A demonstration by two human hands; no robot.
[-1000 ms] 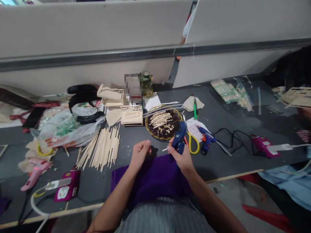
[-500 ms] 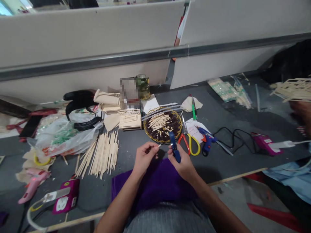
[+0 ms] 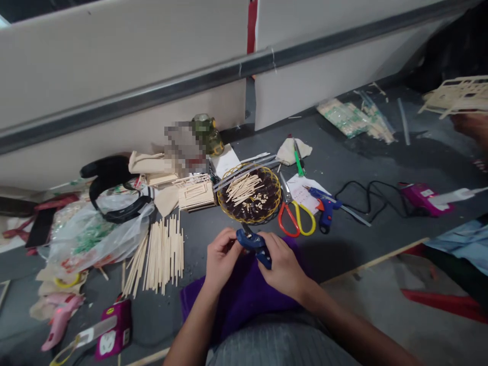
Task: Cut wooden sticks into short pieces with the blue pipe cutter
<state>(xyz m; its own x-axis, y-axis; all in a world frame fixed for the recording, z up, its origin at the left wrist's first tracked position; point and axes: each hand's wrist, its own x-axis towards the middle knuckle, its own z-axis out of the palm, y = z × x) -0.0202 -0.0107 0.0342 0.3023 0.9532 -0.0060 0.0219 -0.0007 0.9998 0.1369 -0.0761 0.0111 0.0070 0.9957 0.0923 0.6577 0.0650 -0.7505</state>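
Note:
My right hand (image 3: 284, 267) grips a dark blue hand cutter (image 3: 263, 249), its head pointing left over my lap. Close against that head, my left hand (image 3: 221, 256) is closed in a pinch. A thin wooden stick showed at its fingertips a moment ago; the cutter's head now hides it. Just beyond both hands stands a round woven basket (image 3: 251, 222) with a yellow rim. In it lie a heap of short wooden sticks (image 3: 243, 188) and several tiny cut pieces (image 3: 260, 201). A purple cloth (image 3: 247, 305) covers my lap below the hands.
Scissors (image 3: 305, 223) and a blue glue gun (image 3: 325, 218) lie right of the basket. Long sticks (image 3: 163, 254), a plastic bag (image 3: 110, 239), a pink glue gun (image 3: 63, 315) and a power strip (image 3: 114, 330) are left. A stick model (image 3: 196, 192) stands behind. Another person's hand (image 3: 470, 127) is far right.
The cutter has moved left and turned, bringing its head up to my left fingertips. My hands are closer together, and the camera view has tilted.

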